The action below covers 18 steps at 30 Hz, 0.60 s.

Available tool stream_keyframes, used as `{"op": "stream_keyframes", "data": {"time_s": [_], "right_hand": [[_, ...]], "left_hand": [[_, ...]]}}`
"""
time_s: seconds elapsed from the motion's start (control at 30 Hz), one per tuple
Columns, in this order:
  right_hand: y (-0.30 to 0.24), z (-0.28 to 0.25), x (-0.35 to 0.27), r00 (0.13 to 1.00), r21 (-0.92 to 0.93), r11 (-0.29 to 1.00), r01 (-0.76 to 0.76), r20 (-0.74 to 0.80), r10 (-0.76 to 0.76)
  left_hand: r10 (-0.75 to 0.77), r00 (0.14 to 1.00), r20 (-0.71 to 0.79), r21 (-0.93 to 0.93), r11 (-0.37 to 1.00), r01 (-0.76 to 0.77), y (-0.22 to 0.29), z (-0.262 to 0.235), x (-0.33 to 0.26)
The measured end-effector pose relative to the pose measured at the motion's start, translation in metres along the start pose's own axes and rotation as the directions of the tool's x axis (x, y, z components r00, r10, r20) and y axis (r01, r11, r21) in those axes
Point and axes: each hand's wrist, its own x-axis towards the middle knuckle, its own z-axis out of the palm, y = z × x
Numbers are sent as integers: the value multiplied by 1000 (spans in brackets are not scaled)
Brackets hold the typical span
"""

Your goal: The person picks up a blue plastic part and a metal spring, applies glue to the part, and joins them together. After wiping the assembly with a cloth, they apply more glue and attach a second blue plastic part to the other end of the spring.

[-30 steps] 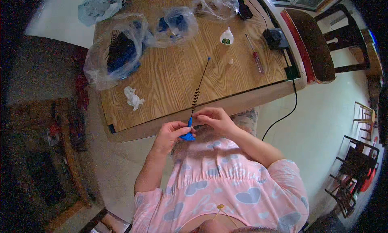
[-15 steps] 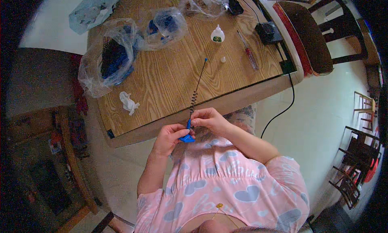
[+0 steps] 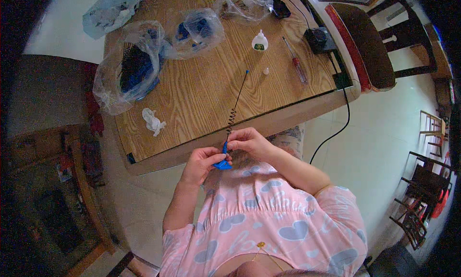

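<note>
My left hand (image 3: 201,160) grips the blue plastic base (image 3: 223,165) of a small whip antenna between thumb and fingers. The black antenna rod (image 3: 239,96) leans up and slightly right over the table, coiled like a spring low down and capped with a blue tip. Fingers of my right hand (image 3: 249,143) are pinched at the joint where the rod meets the base; the joint itself is partly hidden by them. Both hands are just off the table's near edge, above my lap.
On the wooden table (image 3: 192,94) lie clear bags of blue parts (image 3: 139,70), a white glue bottle (image 3: 260,40), its small cap (image 3: 266,71), a screwdriver (image 3: 295,61) and crumpled tissue (image 3: 153,122). A black adapter (image 3: 319,39) with a hanging cord sits at the right edge, beside a chair (image 3: 360,46).
The antenna's tip has swung slightly to the right. Both hands keep their hold in nearly the same place.
</note>
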Motion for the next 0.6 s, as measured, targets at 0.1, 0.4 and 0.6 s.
{"op": "stream_keyframes", "data": {"time_s": [0.1,0.4,0.6], "right_hand": [[2,-1,0,1000,-8,1000,-5,-20,5],[-1,0,0,1000,-1,1000,-19,-16,19],[-1,1,-1,999,23,999,-35,-19,35]], "left_hand": [[0,1000,3,-5,1000,0,0,1,0],[21,999,-25,84,996,-19,2,2,0],[51,999,-17,85,995,-49,1,1,1]]}}
